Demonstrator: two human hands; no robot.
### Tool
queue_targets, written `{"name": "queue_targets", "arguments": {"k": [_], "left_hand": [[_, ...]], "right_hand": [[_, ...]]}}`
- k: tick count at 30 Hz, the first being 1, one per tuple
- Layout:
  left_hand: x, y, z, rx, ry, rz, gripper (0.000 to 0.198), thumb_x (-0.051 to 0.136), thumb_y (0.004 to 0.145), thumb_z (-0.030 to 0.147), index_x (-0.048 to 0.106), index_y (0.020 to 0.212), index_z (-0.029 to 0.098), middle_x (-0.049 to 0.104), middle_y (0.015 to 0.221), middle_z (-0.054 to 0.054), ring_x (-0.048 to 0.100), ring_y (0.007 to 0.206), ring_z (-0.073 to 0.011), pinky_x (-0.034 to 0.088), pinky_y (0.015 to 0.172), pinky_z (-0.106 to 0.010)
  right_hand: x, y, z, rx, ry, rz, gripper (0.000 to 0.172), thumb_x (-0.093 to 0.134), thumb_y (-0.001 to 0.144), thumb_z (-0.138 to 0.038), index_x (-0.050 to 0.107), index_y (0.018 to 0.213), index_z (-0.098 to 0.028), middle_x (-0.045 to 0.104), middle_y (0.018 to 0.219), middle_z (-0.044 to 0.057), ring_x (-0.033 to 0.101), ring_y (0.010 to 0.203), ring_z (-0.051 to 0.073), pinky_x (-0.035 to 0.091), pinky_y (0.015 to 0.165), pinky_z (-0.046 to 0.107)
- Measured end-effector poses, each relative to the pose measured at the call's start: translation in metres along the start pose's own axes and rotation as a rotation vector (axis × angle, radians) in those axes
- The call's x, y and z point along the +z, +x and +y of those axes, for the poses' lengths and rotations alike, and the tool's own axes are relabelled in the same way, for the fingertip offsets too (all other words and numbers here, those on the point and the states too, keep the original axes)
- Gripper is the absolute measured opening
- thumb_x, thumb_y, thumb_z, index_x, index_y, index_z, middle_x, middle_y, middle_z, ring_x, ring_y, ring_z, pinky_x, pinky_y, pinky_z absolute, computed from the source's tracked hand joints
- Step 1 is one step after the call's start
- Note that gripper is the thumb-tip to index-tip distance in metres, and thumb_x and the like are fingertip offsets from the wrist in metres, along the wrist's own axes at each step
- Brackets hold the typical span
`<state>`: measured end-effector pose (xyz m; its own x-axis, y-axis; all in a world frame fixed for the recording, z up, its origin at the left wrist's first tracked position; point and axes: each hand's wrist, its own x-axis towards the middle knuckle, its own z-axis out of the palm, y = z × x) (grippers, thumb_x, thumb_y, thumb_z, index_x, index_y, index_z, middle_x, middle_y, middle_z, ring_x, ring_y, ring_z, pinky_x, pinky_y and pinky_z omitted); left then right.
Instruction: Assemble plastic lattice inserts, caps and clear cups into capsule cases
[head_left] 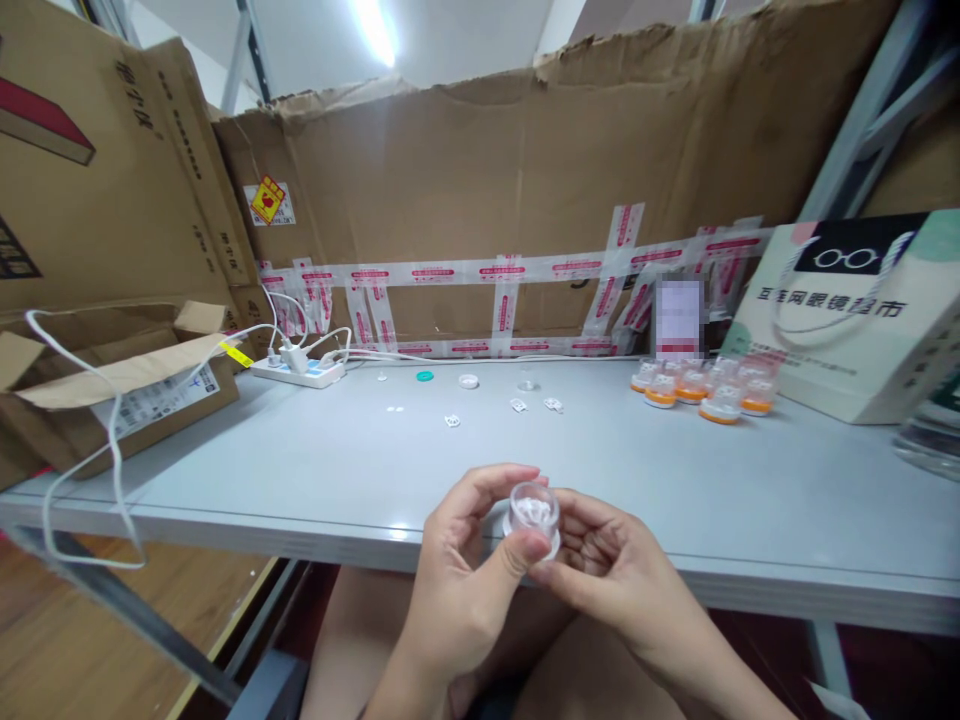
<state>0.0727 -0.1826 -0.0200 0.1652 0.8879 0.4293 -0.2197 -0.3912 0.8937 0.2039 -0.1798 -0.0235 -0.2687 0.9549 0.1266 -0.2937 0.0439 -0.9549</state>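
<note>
A small clear plastic cup (pixel 535 508) with white pieces inside is held between both hands, above the table's front edge. My left hand (pixel 469 565) curls round its left side, with the thumb across the front. On the other side, my right hand (pixel 626 555) grips the cup low with thumb and fingers. Beyond the hands lie small white plastic parts (pixel 452 421), a teal disc (pixel 425 376), a white ring (pixel 469 381), a clear cup-like piece (pixel 527 383) and a tiny white pin (pixel 382 376).
Several clear-topped containers with orange bases (pixel 720 405) stand at the right on the grey table (pixel 300 450), beside a paper bag (pixel 840 330). At left are a power strip (pixel 300 373), an open carton (pixel 172 370) and a hanging white cable (pixel 116 430). Taped cardboard (pixel 450 190) walls the back.
</note>
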Motion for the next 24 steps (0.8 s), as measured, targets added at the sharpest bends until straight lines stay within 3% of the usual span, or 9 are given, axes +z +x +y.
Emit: {"name": "queue_targets", "arguments": {"k": [4,9,14,18,20,22,24], "left_hand": [[-0.003,-0.001,0.001,-0.006,0.044,-0.043,0.023,0.061,0.081,0.029,0.062,0.103,0.024,0.065,0.104,-0.003,0.060,0.095,-0.0176,0.047,0.083,-0.023],[-0.006,-0.004,-0.002,-0.023,0.062,-0.014,0.025,0.061,0.081,0.030,0.062,0.105,0.026,0.065,0.107,-0.002,0.059,0.101,-0.0191,0.045,0.091,-0.028],[-0.014,-0.006,-0.005,-0.004,0.132,0.053,0.045,0.062,0.080,0.032,0.050,0.123,0.027,0.048,0.132,-0.004,0.039,0.125,-0.0230,0.027,0.108,-0.039],[-0.024,-0.005,-0.001,0.039,0.087,0.099,0.031,0.057,0.083,0.034,0.057,0.113,0.025,0.053,0.126,-0.005,0.043,0.122,-0.0229,0.031,0.106,-0.038],[-0.028,-0.005,0.001,0.064,0.090,0.109,0.024,0.055,0.084,0.033,0.061,0.106,0.024,0.056,0.122,-0.005,0.046,0.120,-0.0225,0.032,0.105,-0.036],[-0.029,-0.005,0.001,0.073,0.108,0.097,0.019,0.055,0.085,0.030,0.062,0.101,0.024,0.056,0.121,-0.005,0.047,0.119,-0.0227,0.032,0.104,-0.036],[-0.030,-0.004,0.000,0.073,0.126,0.071,0.017,0.054,0.085,0.029,0.062,0.099,0.024,0.056,0.120,-0.005,0.047,0.118,-0.0229,0.033,0.103,-0.037]], "right_hand": [[0.000,-0.001,0.002,-0.074,-0.114,-0.007,0.032,0.077,0.061,-0.023,0.062,0.090,-0.022,0.065,0.079,0.002,0.060,0.072,0.015,0.050,0.070,0.027],[0.003,-0.002,0.004,-0.084,-0.188,-0.019,0.028,0.071,0.070,-0.031,0.064,0.097,-0.023,0.065,0.086,0.003,0.060,0.076,0.016,0.050,0.074,0.028],[-0.009,-0.002,-0.003,-0.072,-0.234,0.073,0.027,0.074,0.066,-0.031,0.061,0.088,-0.021,0.066,0.084,0.004,0.062,0.076,0.016,0.051,0.072,0.028],[-0.055,0.008,-0.028,-0.050,-0.358,0.230,0.029,0.077,0.061,-0.027,0.059,0.084,-0.020,0.069,0.085,0.006,0.064,0.080,0.017,0.049,0.075,0.028],[-0.087,0.017,-0.041,-0.051,-0.481,0.376,0.022,0.074,0.064,-0.026,0.059,0.079,-0.020,0.070,0.082,0.006,0.064,0.079,0.016,0.047,0.072,0.025],[-0.119,0.028,-0.048,-0.125,-0.657,0.589,0.013,0.067,0.069,-0.029,0.059,0.071,-0.019,0.067,0.063,0.003,0.061,0.060,0.013,0.042,0.058,0.024],[-0.146,0.037,-0.050,-0.308,-0.884,0.663,0.013,0.069,0.064,-0.028,0.061,0.066,-0.018,0.057,0.046,-0.002,0.050,0.041,0.009,0.033,0.046,0.024]]}}
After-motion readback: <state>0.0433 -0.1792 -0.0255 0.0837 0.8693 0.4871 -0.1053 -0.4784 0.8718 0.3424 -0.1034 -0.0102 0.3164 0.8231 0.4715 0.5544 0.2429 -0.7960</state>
